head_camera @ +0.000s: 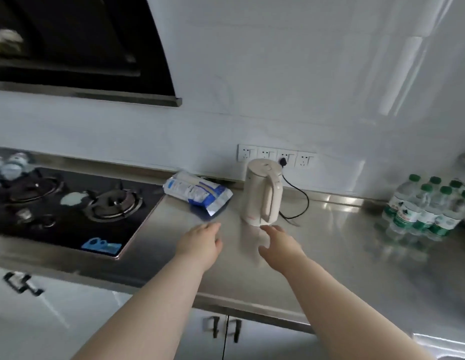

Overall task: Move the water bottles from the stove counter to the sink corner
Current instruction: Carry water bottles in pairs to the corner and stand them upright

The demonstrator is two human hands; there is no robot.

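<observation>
Both hands reach out empty over the steel worktop, the left hand and right hand spread open before a kettle; green-capped water bottles stand clustered at far right

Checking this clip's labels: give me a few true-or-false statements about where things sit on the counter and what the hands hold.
1. Both hands are empty. True: the left hand and right hand hover open over the counter.
2. The kettle is unplugged. False: its cord runs to the wall sockets.
3. Green-capped bottles stand at the far right. True.
4. The blue-and-white packet lies on a burner. False: it lies on the counter beside the stove.
</observation>
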